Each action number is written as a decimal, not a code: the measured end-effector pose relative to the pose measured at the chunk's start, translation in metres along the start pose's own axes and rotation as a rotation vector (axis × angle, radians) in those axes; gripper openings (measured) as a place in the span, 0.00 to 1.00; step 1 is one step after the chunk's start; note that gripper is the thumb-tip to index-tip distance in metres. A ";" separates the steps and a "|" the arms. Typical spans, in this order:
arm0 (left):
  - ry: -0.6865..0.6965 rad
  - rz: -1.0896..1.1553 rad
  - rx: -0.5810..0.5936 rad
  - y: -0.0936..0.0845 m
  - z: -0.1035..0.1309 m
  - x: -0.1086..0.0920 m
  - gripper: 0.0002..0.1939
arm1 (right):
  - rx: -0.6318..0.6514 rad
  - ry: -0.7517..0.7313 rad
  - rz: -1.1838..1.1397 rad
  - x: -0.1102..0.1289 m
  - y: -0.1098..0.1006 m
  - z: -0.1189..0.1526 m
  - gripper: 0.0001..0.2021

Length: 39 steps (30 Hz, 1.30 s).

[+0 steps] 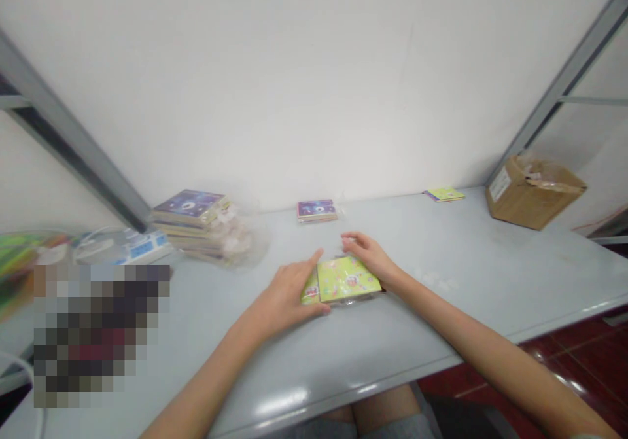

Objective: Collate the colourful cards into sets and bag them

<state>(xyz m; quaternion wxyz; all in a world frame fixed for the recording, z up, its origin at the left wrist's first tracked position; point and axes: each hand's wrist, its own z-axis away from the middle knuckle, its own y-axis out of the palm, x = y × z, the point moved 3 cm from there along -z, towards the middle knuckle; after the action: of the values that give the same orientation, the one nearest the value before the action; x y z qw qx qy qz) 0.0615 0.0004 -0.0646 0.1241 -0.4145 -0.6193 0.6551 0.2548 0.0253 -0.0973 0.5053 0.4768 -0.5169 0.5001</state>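
Two yellow-green patterned packets lie in front of me on the grey table, one partly over the other. The larger visible packet (pixel 350 278) is in clear plastic wrap that catches the light. My left hand (pixel 289 292) is closed around the left end of the lower packet (pixel 310 292), thumb along the near edge and index finger by the far edge. At the far right corner is my right hand (pixel 370 254), its fingers loosely bent and apart, with nothing visible in them. Its wrist side lies against the packet's right edge.
A plastic-wrapped stack of booklets (pixel 189 207) stands back left, beside a power strip (pixel 147 246). A small purple stack (pixel 316 209) sits by the wall. Back right are another yellow-green packet (pixel 445 193) and an open cardboard box (pixel 524 197). A blurred-out patch covers the left.
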 end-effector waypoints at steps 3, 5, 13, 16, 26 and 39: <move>-0.006 -0.003 -0.025 -0.001 -0.001 0.001 0.43 | -0.040 -0.047 -0.006 0.002 -0.002 -0.002 0.22; -0.017 -0.017 -0.061 -0.003 -0.001 0.005 0.44 | -0.080 -0.065 -0.026 0.004 -0.008 -0.003 0.21; -0.100 -0.095 -0.185 -0.011 -0.004 0.019 0.44 | 0.012 -0.214 0.024 0.021 -0.016 0.000 0.17; -0.095 -0.089 -0.179 -0.010 -0.004 0.019 0.44 | 0.105 -0.209 0.013 0.021 -0.007 0.006 0.17; -0.039 -0.044 -0.159 -0.002 -0.003 0.016 0.45 | 0.181 -0.178 0.040 0.014 -0.001 0.007 0.19; -0.020 -0.020 -0.125 0.002 -0.002 0.010 0.43 | 0.620 -0.225 0.299 0.018 0.006 0.018 0.25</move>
<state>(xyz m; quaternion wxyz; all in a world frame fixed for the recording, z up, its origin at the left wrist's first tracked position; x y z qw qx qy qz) 0.0572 0.0082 -0.0705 0.0986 -0.4087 -0.6644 0.6179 0.2471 0.0080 -0.0799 0.1979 0.5787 -0.4569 0.6459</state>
